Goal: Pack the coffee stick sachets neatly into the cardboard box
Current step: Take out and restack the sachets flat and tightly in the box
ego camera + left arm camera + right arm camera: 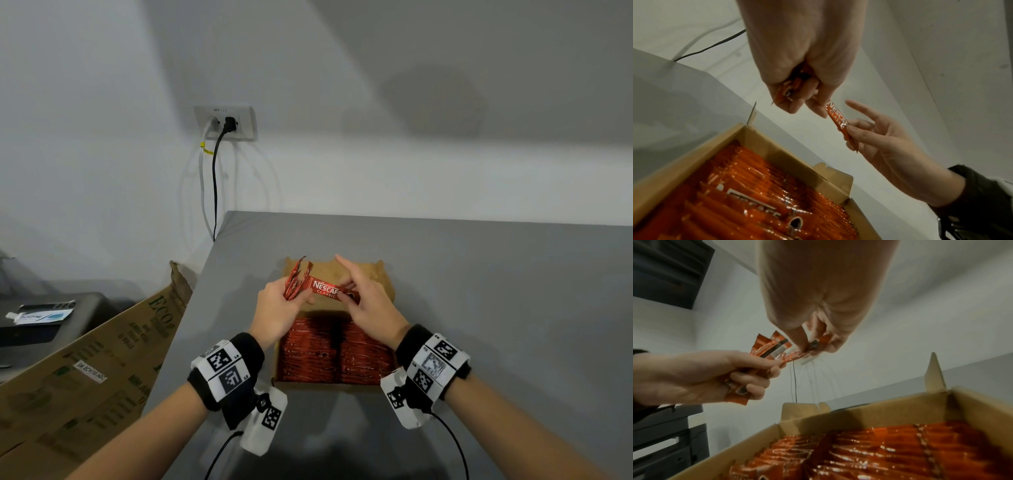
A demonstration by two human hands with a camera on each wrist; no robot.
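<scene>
Wrist bands [226, 368] aside, my left hand [275, 310] grips a fanned bundle [295, 281] above the box [334, 346] on the bench [496, 291], my right hand [371, 303] pinches one sachet [327, 290], and I fear tugging spills the fan.

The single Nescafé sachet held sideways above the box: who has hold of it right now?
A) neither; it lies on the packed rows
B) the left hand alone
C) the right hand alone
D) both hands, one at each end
D: the right hand pinches one end of the sachet, while the left hand, also gripping a small bundle of sachets, holds the other end, above the cardboard box.
</scene>
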